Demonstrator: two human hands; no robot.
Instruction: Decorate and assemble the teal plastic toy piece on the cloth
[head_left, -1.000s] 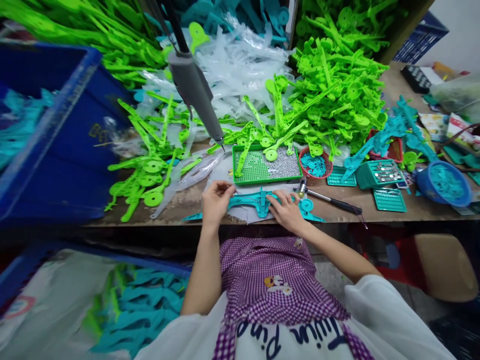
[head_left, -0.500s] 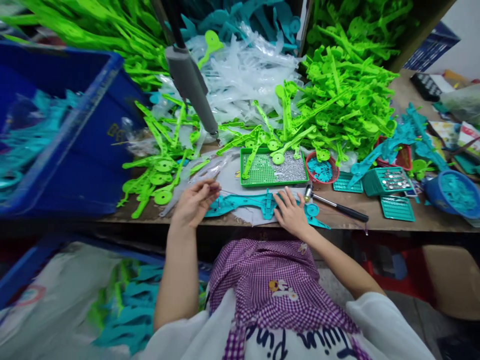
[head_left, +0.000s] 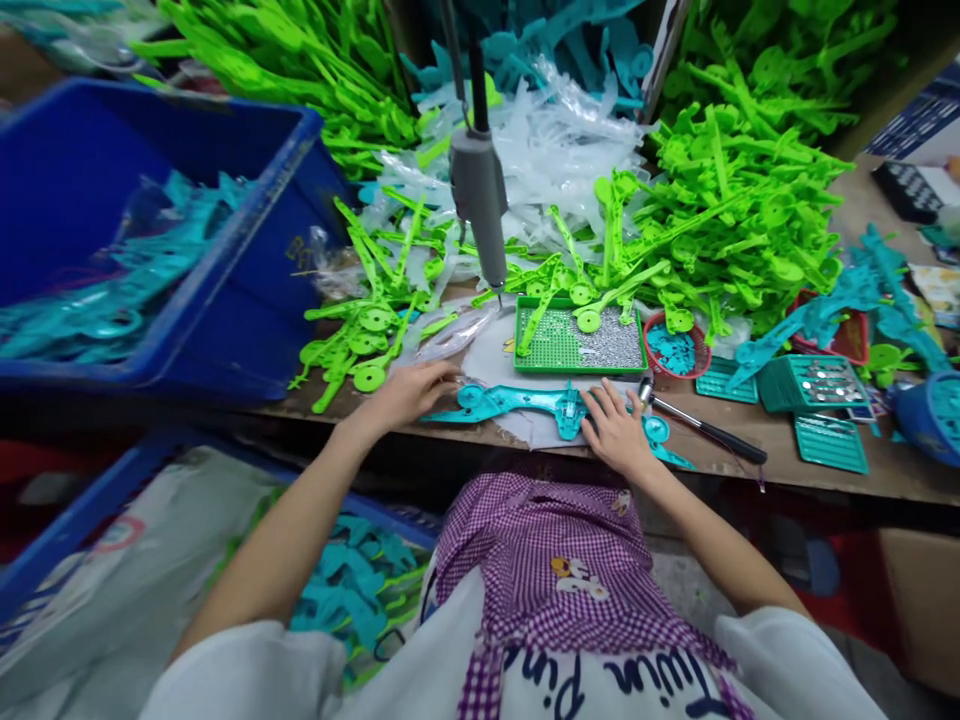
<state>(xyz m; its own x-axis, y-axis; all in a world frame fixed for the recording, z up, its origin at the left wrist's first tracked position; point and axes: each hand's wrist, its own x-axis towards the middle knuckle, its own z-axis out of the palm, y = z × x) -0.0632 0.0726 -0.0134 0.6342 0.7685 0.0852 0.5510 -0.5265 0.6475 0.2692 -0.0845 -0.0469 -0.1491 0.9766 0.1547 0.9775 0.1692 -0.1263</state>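
A long teal plastic part (head_left: 517,400) with a round disc near each end lies across the table's front edge on a pale sheet. My right hand (head_left: 619,430) rests on its right half, fingers spread, just beside the raised crosspiece. At the part's left end is my left hand (head_left: 412,393), its fingers and thumb drawn together close to the disc. Whatever is between those fingertips, if anything, is too small to make out. A hammer (head_left: 705,427) with a black handle lies by my right hand, its head close to the fingers.
A grey electric screwdriver (head_left: 480,200) hangs over the table. Behind the teal part stands a green tray (head_left: 529,355) of small metal pieces, beside a red basket (head_left: 705,360). Lime-green parts (head_left: 742,220) are heaped behind. A blue bin (head_left: 232,300) stands left.
My left hand has come down from a raised pinch on a thin dark red strand to the part's left end. The right hand stays on the part. The view has swung left.
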